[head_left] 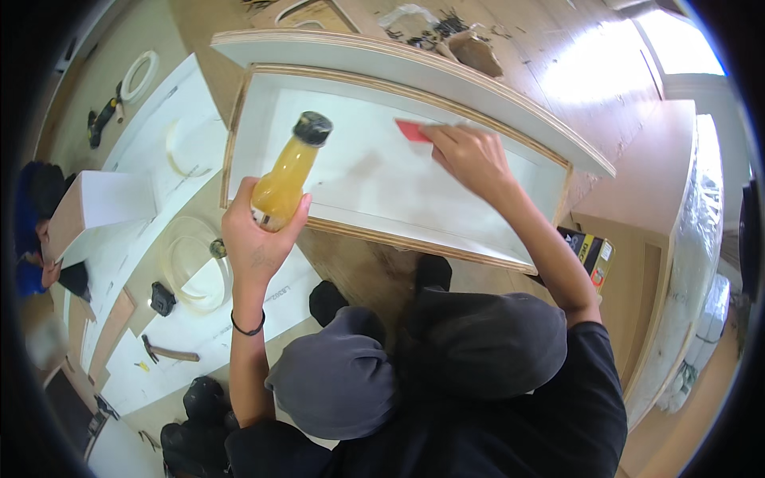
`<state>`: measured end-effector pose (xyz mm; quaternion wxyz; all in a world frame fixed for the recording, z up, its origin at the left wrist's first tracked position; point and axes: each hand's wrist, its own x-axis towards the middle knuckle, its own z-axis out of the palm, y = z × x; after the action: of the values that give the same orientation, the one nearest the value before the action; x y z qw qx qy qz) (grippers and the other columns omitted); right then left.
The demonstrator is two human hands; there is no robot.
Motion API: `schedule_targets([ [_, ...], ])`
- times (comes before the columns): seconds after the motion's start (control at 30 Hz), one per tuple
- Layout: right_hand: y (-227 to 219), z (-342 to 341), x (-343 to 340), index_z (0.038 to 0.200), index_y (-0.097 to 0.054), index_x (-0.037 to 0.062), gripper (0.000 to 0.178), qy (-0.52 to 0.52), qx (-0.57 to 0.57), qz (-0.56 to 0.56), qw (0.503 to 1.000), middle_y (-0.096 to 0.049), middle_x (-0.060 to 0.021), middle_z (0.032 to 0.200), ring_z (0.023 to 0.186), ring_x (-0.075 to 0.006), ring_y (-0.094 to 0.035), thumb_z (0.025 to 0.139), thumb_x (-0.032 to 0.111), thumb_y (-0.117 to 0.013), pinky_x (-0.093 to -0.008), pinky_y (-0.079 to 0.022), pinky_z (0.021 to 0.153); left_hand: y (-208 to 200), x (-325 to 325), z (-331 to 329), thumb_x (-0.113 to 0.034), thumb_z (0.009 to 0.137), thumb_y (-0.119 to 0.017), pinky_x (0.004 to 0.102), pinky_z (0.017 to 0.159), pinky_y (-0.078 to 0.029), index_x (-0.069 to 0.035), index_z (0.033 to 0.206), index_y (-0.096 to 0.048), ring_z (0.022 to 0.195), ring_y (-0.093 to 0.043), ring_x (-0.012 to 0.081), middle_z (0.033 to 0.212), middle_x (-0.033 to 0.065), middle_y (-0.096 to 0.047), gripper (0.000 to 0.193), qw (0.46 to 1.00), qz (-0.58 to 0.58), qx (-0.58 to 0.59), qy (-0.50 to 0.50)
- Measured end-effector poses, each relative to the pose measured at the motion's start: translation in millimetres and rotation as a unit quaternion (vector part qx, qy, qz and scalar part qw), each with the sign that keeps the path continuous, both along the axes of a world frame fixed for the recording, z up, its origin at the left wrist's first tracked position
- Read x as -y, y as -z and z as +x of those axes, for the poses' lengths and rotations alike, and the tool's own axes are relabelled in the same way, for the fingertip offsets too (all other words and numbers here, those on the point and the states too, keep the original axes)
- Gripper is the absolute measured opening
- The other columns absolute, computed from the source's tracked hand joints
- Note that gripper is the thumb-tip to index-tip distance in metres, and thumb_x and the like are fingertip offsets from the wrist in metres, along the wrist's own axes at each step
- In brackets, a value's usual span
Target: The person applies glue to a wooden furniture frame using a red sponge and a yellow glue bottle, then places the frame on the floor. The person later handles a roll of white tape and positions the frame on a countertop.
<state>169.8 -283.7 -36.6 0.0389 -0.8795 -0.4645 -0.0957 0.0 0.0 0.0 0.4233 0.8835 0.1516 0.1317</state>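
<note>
A white drawer box (358, 179) with raw plywood edges lies before me, its long front panel (414, 84) on the far side. My left hand (259, 243) is wrapped round a clear bottle (284, 177) of yellow liquid with a dark cap, tilted over the box's left end. Above the white inside, toward the right, my right hand (476, 162) pinches a flat red piece (412, 131). Whether this is a scraper or a folded cloth I cannot tell. A gap seems to separate it from the panel below, though blur hides this.
On the left lie a hammer (171, 351), a black tape measure (162, 299), a coil of pale edging strip (191, 267) and a drill (100, 123). Another person's hand (51, 273) is at far left. A yellow-black box (588, 253) and wrapped panels (692, 207) stand right.
</note>
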Motion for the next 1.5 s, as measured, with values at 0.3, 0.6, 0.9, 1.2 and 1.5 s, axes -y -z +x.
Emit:
schedule_targets([
  [0.3, -28, -22, -58, 0.110, -0.067, -0.0023, 0.026, 0.192, -0.673, 0.450, 0.555, -0.072, -0.0077, 0.095, 0.084, -0.0113, -0.065, 0.091, 0.016, -0.066, -0.0282, -0.051, 0.077, -68, -39, 40, -0.031, 0.065, -0.083, 0.0386, 0.057, -0.050, -0.006, 0.090, -0.057, 0.067, -0.064, 0.0303, 0.077, 0.0088, -0.062, 0.044, 0.907, 0.387, -0.058, 0.158],
  [0.6, -3, -53, -89, 0.110, -0.066, -0.0040, 0.031, 0.168, -0.669, 0.471, 0.549, -0.069, -0.0081, 0.093, 0.080, -0.0127, -0.063, 0.088, 0.017, -0.066, -0.0311, -0.051, 0.075, -154, -54, 71, -0.028, 0.062, -0.085, 0.0383, 0.065, -0.051, -0.003, 0.096, -0.057, 0.074, -0.064, 0.0288, 0.082, 0.0100, -0.060, 0.050, 0.722, 0.592, -0.171, 0.316],
  [0.9, 2, -69, -124, 0.111, -0.068, -0.0028, 0.032, 0.123, -0.707, 0.476, 0.509, -0.072, -0.0139, 0.095, 0.083, -0.0188, -0.068, 0.086, 0.017, -0.065, -0.0322, -0.054, 0.077, -203, 4, 96, -0.018, 0.059, -0.085, 0.0378, 0.068, -0.050, -0.004, 0.096, -0.055, 0.075, -0.062, 0.0290, 0.081, 0.0110, -0.058, 0.049, 0.570, 0.684, -0.275, 0.363],
  [1.2, 0, -72, -132, 0.107, -0.068, -0.0044, 0.034, 0.090, -0.707, 0.481, 0.510, -0.072, -0.0167, 0.095, 0.086, -0.0226, -0.069, 0.083, 0.019, -0.065, -0.0341, -0.053, 0.082, -209, -11, 98, -0.019, 0.058, -0.084, 0.0387, 0.068, -0.050, -0.004, 0.097, -0.054, 0.077, -0.063, 0.0312, 0.082, 0.0123, -0.059, 0.052, 0.573, 0.684, -0.276, 0.357],
  [1.5, -5, -67, -129, 0.107, -0.068, -0.0046, 0.032, 0.080, -0.715, 0.501, 0.482, -0.072, -0.0162, 0.096, 0.086, -0.0222, -0.069, 0.084, 0.018, -0.065, -0.0335, -0.053, 0.083, -207, -38, 89, -0.025, 0.062, -0.083, 0.0380, 0.063, -0.050, -0.004, 0.101, -0.057, 0.072, -0.064, 0.0299, 0.079, 0.0116, -0.059, 0.051, 0.618, 0.671, -0.242, 0.332],
])
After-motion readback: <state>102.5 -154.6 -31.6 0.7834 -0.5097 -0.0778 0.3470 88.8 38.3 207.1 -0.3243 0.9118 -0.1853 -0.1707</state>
